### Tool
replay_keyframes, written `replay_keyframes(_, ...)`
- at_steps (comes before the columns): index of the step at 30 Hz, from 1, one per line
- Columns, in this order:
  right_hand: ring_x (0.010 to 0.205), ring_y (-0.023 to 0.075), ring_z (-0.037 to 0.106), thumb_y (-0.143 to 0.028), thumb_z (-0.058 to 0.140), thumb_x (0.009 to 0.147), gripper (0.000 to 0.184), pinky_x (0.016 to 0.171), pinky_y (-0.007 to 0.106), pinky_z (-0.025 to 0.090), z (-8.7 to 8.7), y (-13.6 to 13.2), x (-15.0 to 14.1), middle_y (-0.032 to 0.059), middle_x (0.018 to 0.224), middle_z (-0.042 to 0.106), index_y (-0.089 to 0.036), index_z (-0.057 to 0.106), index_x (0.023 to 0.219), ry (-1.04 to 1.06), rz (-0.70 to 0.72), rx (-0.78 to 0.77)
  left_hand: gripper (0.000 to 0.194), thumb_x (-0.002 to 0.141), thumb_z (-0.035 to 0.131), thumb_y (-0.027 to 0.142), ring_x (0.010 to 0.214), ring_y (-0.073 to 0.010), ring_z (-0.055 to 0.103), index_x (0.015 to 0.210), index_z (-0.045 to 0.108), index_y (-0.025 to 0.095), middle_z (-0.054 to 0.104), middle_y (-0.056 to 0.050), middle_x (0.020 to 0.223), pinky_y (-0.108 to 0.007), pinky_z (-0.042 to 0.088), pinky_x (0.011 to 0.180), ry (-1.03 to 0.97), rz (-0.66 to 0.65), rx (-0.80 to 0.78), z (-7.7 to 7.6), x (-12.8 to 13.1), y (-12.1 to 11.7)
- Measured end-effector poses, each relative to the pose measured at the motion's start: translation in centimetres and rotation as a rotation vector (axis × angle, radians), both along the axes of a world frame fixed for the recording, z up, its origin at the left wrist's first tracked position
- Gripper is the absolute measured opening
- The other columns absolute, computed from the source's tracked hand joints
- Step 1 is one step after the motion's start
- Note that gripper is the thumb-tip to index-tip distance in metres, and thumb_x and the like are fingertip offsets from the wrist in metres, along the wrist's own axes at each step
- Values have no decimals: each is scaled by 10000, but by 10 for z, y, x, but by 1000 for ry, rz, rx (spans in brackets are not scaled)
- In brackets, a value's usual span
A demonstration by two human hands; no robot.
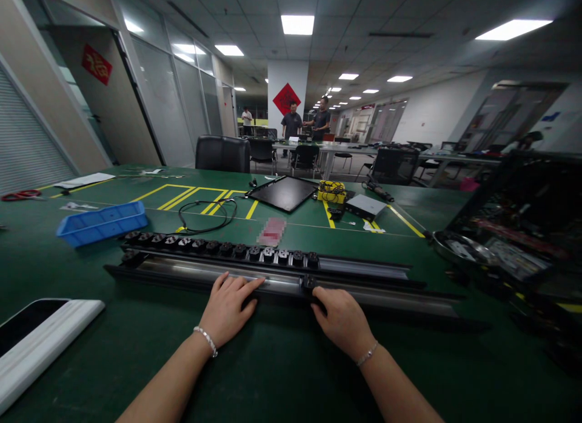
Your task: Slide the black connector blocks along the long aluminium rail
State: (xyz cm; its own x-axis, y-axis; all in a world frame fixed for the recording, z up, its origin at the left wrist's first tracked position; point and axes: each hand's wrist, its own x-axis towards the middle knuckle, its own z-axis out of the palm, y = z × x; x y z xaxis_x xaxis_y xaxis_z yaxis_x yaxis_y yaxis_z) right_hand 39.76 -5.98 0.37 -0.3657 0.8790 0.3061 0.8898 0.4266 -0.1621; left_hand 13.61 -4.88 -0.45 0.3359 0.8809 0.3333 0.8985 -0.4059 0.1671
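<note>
Currently, right hand [342, 317] is curling against black module [308, 282] on near rail [182, 271], grip unclear; left hand [228, 311], fingers loosely spread, is touching rail.

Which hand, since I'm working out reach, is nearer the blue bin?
Left. The left hand, fingers over the near rail, is to the right of the blue bin and closer to the wearer; the right hand is farther right, at a small black block.

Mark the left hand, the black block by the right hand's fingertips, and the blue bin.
Left hand [228, 308]: head view, back of the hand.
Black block [308, 282]: head view, middle of its visible body.
Blue bin [108, 227]: head view, near side wall.
</note>
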Motion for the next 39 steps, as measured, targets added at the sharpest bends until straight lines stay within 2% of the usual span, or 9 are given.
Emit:
replay_keyframes(19,689,142,518,-189,481,785,85,678,268,314,-1,0,0,-2,731,599,-211,545,837,2,-17,12,445,805,494,248,903,-175,532,1237,470,355,592,22,885,-455,229,1008,11,6,2,0,0,0)
replay_keyframes(25,742,145,521,-199,469,806,141,893,331,267,-1,-3,0,-3,766,616,-226,563,908,-11,-3,91,440,809,485,254,907,-174,530,1238,470,351,600,18,894,-462,224,1014,16,6,4,-1,0,1)
replay_keyframes(31,713,145,526,-193,454,812,153,738,284,314,-1,-3,1,14,759,613,-212,564,917,-15,-1,50,437,807,491,259,907,-179,531,1233,471,354,599,18,904,-464,239,1005,9,-1,-5,-1,0,0)
replay_keyframes(39,721,143,531,-201,470,808,125,711,278,299,-1,-2,1,6,764,618,-216,560,893,-22,-11,43,441,805,493,245,905,-178,536,1232,472,356,600,19,896,-465,231,1008,3,1,-2,-1,-1,0)
